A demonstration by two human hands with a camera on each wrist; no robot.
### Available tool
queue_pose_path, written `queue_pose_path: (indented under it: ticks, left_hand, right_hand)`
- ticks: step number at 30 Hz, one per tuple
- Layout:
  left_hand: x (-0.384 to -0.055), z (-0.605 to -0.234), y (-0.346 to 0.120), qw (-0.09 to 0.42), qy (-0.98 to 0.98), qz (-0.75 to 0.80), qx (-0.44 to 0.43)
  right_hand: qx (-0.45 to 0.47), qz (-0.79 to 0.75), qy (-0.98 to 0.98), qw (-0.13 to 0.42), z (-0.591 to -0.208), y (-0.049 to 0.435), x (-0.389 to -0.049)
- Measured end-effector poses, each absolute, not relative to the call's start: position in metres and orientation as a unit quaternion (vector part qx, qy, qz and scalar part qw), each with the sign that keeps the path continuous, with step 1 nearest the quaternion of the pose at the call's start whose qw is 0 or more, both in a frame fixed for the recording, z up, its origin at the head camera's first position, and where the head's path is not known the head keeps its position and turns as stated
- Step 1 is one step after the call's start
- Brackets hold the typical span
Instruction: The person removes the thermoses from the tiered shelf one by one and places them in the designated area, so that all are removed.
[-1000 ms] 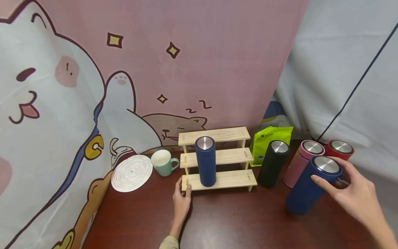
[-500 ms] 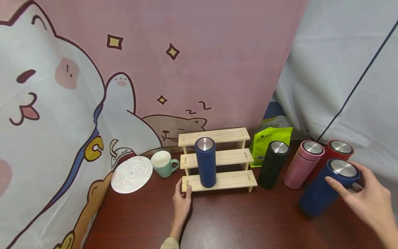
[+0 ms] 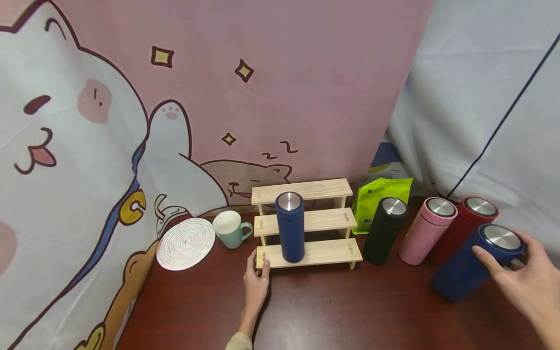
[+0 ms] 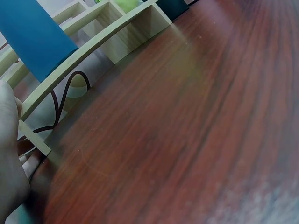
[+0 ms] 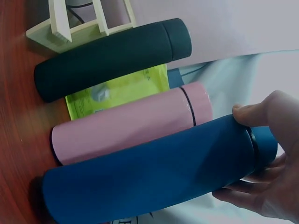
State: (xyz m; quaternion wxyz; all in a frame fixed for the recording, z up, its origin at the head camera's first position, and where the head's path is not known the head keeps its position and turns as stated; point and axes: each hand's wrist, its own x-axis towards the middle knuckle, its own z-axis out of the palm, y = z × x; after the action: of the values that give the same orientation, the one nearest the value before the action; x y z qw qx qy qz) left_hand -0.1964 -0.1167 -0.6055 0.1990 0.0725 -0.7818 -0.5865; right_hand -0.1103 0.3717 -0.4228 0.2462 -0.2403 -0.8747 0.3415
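Note:
My right hand (image 3: 527,279) grips a blue thermos (image 3: 468,267) near its steel-topped lid, thumb on one side and fingers round the other. In the right wrist view that thermos (image 5: 140,172) has its base close over the tabletop, beside a pink thermos (image 5: 126,123). My left hand (image 3: 255,282) pinches the left end of the lowest step of a three-tier wooden stand (image 3: 330,253). A second blue thermos (image 3: 291,231) stands upright on that lowest step. The left wrist view shows the thumb over the board (image 4: 70,65) and fingers beneath it.
Right of the stand are a black thermos (image 3: 385,233) and a lime-green pouch (image 3: 380,194); a red thermos (image 3: 470,218) stands behind the held one. To the left are a mint mug (image 3: 229,233) and a round woven mat (image 3: 185,243) leaning on the backdrop.
My right hand has carried the blue thermos rightward, away from in front of the pink thermos, uncovering more of the pink and red ones. The left hand stays on the stand.

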Motion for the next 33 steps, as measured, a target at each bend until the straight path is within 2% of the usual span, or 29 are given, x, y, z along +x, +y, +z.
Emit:
queue_pose_path:
  ticks: [6,14,20,29,33]
  left_hand:
    - [-0.197,-0.606,-0.115,0.202,-0.780,-0.588,0.073]
    - [-0.198,-0.606,-0.114,0.204,-0.780,-0.587,0.074]
    - [-0.198,-0.605,-0.115,0.206,-0.778,-0.589,0.071]
    - [-0.197,-0.603,-0.116,0.208,-0.781,-0.585,0.071]
    - [-0.196,-0.603,-0.116,0.210,-0.783,-0.582,0.068]
  right_hand:
    - [-0.259,0.366,-0.852,0.269,-0.427,0.380,-0.115]
    - [-0.283,0.349,-0.857,0.251,-0.431,0.386,-0.116]
    - [-0.293,0.353,-0.849,0.263,-0.435,0.388,-0.118]
    - [-0.277,0.295,-0.890,0.210,-0.429,0.392,-0.118]
    - [-0.266,0.287,-0.895,0.214,-0.426,0.390,-0.117]
